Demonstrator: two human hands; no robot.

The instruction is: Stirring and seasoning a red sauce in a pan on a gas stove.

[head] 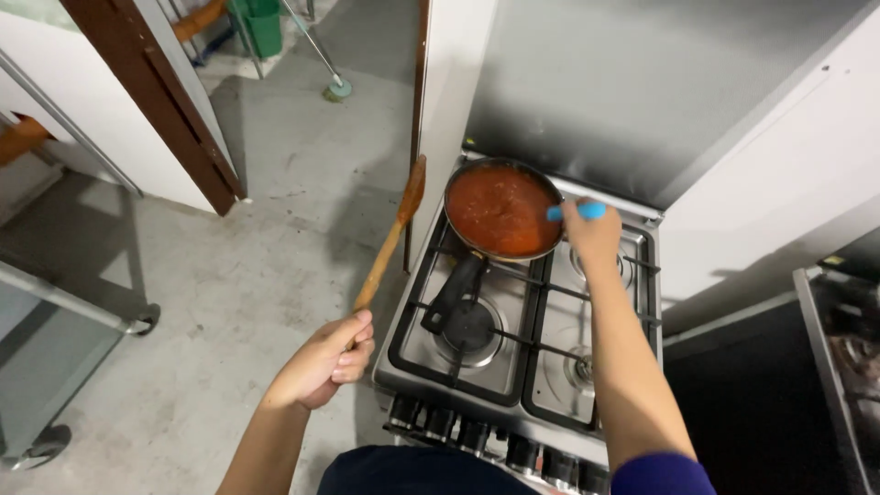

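- The left hand (323,364) had its fingers curled tight round the lower end of a wooden spoon (390,240), which slanted up and away over the floor (266,211), beside the stove and clear of the pan; its bowl looked stained.
- The right hand (591,234) was closed on a small blue object (577,212), held just at the far right rim of the pan; what it was could not be told.
- The pan (503,210) sat on the rear left burner of the gas stove (522,321), black handle (453,291) pointing toward the person.
- It held a thick red sauce, seemingly well on in cooking; no flame could be made out.
- The other three burners stood bare, so judging by this, only the sauce was in hand, not yet served.
- A trolley (82,321) stood at left.
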